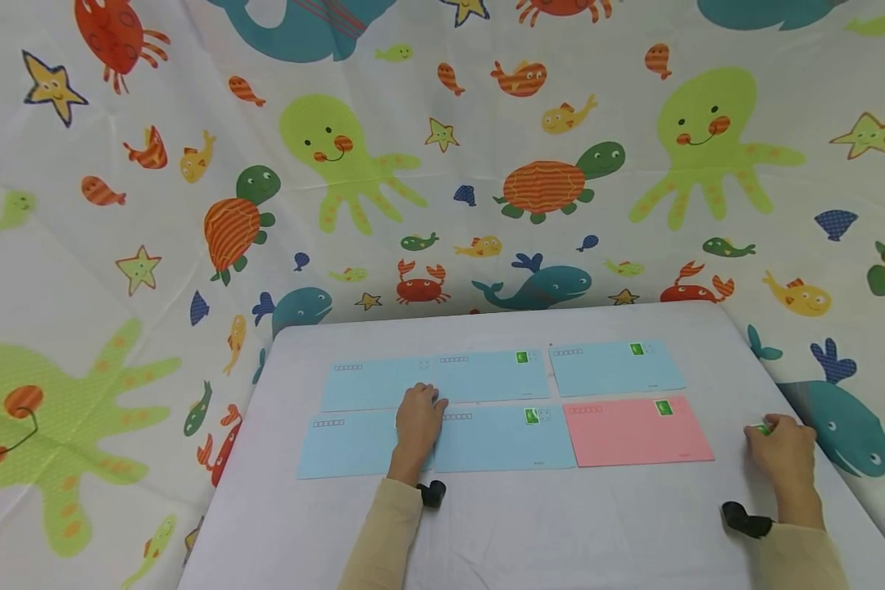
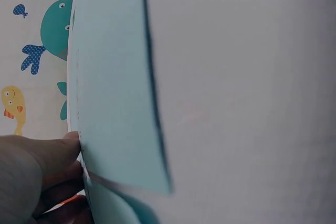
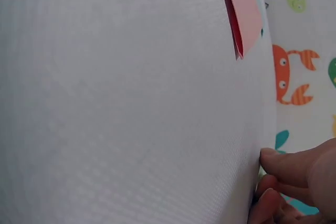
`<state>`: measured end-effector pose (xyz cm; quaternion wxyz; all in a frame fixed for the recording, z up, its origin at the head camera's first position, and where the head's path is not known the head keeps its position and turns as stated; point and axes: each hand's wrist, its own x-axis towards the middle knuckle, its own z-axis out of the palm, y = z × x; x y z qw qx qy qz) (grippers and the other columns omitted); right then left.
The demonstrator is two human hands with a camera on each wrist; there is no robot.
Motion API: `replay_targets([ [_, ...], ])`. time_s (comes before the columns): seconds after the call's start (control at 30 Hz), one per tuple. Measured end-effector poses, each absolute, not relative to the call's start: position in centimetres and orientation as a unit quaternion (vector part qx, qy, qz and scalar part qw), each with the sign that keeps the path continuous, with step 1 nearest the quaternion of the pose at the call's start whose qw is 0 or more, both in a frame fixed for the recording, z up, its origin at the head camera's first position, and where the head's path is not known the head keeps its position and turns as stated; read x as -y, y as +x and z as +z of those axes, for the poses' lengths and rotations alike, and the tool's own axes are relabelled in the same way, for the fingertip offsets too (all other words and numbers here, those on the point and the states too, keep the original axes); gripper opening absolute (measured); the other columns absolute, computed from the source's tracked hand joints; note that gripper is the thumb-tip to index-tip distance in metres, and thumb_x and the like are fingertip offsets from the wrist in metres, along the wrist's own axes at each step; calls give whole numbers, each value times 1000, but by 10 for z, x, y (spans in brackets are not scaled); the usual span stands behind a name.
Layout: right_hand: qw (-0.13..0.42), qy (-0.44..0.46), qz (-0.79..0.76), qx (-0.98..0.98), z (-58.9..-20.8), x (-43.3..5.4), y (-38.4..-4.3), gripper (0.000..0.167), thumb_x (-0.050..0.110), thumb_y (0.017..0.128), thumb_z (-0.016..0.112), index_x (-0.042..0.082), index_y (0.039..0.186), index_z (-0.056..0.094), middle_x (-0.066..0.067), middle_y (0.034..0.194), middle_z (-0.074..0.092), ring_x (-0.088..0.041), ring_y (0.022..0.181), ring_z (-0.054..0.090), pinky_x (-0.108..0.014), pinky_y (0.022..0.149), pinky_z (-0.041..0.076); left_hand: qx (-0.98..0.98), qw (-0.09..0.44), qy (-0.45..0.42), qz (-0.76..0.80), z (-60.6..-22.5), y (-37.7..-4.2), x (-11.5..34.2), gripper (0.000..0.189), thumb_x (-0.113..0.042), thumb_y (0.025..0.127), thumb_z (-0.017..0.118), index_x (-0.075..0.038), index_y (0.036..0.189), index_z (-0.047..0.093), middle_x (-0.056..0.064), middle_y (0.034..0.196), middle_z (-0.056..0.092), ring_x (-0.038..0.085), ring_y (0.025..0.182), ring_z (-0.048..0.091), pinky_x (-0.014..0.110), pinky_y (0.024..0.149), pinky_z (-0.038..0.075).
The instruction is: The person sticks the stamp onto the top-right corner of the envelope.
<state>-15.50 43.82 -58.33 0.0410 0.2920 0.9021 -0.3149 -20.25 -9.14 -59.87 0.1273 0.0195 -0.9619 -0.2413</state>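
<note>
My left hand (image 1: 419, 422) rests on the blue envelopes, its fingertips near the lower right corner of the upper left blue envelope (image 1: 369, 387). It covers the upper right corner of the lower left blue envelope (image 1: 347, 452). In the left wrist view, its thumb (image 2: 55, 153) and bent fingers touch the paper; anything under them is hidden. Over at the table's right side, my right hand (image 1: 785, 447) pinches a small green stamp (image 1: 763, 428) between thumb and fingers. The stamp is mostly hidden in the right wrist view, where the fingertips touch the white surface.
Blue envelopes with green stamps lie at upper middle (image 1: 487, 381), upper right (image 1: 612, 373) and lower middle (image 1: 501, 447). A pink envelope (image 1: 637, 438), also stamped, lies at lower right. They rest in two rows on a white-covered table (image 1: 560, 524). Behind hangs a sea-animal cloth (image 1: 442, 188).
</note>
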Motion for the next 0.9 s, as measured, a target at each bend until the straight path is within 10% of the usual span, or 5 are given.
replay_targets([
  [0.9, 36, 276, -314, -908, -581, -439, -154, 45, 13, 101, 50, -22, 128, 43, -44, 122, 46, -55, 113, 43, -63, 94, 45, 955, 151, 5, -254, -600, -199, 88, 28, -13, 90, 73, 7, 110, 73, 22, 116, 71, 37, 112, 66, 47, 96, 56],
])
